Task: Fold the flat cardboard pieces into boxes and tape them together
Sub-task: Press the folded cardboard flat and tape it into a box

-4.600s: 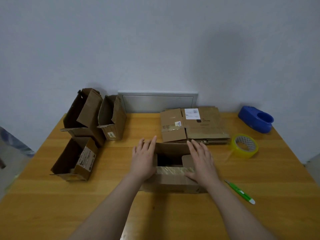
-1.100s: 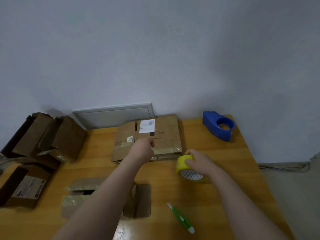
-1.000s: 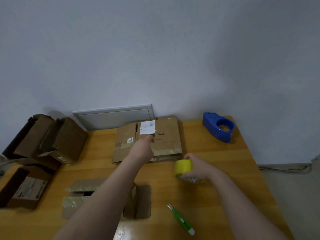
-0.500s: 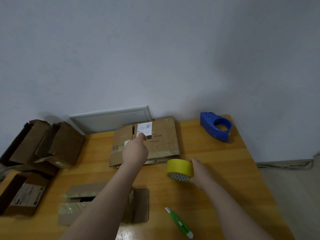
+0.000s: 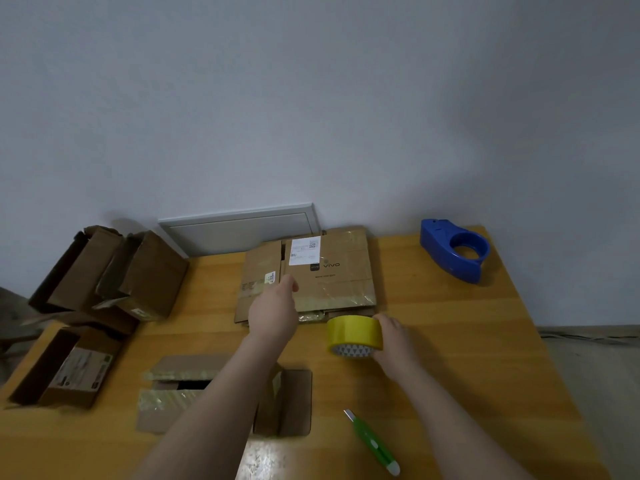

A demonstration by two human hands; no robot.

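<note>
A stack of flat cardboard pieces (image 5: 339,275) with a white label lies at the back middle of the wooden table (image 5: 457,341). My left hand (image 5: 273,313) hovers over the stack's front left corner and holds nothing. My right hand (image 5: 394,341) grips a yellow tape roll (image 5: 355,332), held on edge just in front of the stack. A partly folded box (image 5: 173,403) with its flaps spread lies near me, partly hidden under my left forearm.
Three folded open boxes sit at the left: two at the back (image 5: 86,268) (image 5: 152,275) and one nearer (image 5: 65,368). A blue tape dispenser (image 5: 453,251) stands back right. A green utility knife (image 5: 374,445) lies front right. A white panel (image 5: 239,230) leans against the wall.
My right hand has lifted the tape roll off the table and tipped it on edge, slightly leftward. My left hand reached to the label, then drew back to the stack's front.
</note>
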